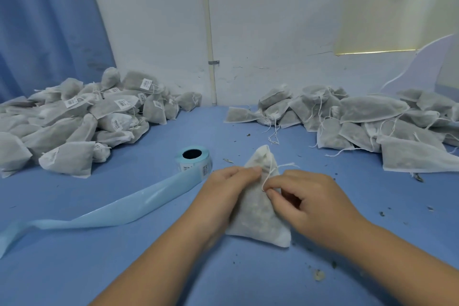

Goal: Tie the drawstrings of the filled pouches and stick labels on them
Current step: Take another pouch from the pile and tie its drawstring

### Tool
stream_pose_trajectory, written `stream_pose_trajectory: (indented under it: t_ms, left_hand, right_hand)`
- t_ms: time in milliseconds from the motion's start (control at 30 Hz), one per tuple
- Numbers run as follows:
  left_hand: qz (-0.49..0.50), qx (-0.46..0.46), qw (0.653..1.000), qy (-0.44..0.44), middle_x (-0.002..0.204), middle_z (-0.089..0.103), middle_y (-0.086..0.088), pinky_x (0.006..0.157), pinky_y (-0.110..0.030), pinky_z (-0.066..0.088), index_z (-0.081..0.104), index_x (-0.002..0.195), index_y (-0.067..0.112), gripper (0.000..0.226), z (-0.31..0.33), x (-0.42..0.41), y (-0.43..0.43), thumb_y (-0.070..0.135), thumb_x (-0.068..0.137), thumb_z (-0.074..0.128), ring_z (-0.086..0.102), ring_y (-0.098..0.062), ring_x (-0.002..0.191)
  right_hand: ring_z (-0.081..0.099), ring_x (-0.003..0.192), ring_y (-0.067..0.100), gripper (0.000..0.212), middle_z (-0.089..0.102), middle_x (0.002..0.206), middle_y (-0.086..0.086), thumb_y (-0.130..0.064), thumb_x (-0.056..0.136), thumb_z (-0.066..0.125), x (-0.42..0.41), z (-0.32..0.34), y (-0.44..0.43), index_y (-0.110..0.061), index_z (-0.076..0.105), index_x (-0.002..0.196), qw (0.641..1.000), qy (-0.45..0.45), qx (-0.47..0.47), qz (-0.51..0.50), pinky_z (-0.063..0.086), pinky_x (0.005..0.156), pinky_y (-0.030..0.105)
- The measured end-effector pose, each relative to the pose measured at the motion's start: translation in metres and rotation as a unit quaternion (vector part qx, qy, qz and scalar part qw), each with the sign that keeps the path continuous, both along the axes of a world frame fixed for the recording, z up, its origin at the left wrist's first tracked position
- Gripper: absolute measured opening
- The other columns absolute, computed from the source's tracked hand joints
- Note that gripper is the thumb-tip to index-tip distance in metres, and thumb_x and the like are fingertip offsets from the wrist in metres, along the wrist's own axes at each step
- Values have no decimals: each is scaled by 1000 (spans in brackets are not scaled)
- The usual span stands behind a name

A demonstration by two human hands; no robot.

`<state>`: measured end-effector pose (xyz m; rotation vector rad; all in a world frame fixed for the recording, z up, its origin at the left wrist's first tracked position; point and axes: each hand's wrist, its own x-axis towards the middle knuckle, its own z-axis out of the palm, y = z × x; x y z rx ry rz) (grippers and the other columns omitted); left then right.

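A filled white pouch lies on the blue table in front of me, its gathered neck pointing away. My left hand holds the pouch at its left side, fingertips at the neck. My right hand pinches the white drawstring, which runs from the neck down to my fingertips, with a loose end sticking out to the right. A roll of labels stands just left of the pouch, and its pale blue backing strip trails to the left.
A heap of labelled pouches fills the left back of the table. A heap of unlabelled pouches with loose strings fills the right back. Dark crumbs lie scattered on the table. A white wall and a blue curtain stand behind.
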<state>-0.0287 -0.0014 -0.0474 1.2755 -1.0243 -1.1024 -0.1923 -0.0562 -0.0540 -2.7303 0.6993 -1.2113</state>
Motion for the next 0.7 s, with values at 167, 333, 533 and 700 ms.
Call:
stream_pose_trajectory:
  t_ms: [167,333,533,700]
  left_hand:
    - [-37,32,997,60,96,71,-18,82,-37,54,73,92,5,17,-1,5,1,22,87,70,68,-26,85]
    - [-22,104,991,81,111,67,-31,94,-49,51,68,102,-2,18,2,4,5,7,86,65,66,-33,91]
    - [-15,70,996,47,96,70,-20,80,-38,52,69,92,3,14,4,19,7,17,89,67,67,-30,85]
    - [-99,58,986,119,104,69,-24,82,-39,56,70,104,-4,36,-2,39,15,24,81,70,68,-33,92]
  right_hand:
    - [49,60,2,17,56,64,-12,-22,82,59,-1,1,3,-24,75,88,998,-10,50,30,41,56,19]
    - [46,62,-3,26,52,68,-19,-31,85,49,6,2,14,-25,72,94,998,40,34,32,39,57,14]
    - [49,69,-2,28,54,72,-16,-39,88,51,11,-6,14,-37,66,112,993,57,94,35,39,63,14]
    - [49,69,0,37,53,72,-16,-55,90,40,14,-8,14,-43,58,120,991,75,91,61,43,66,20]
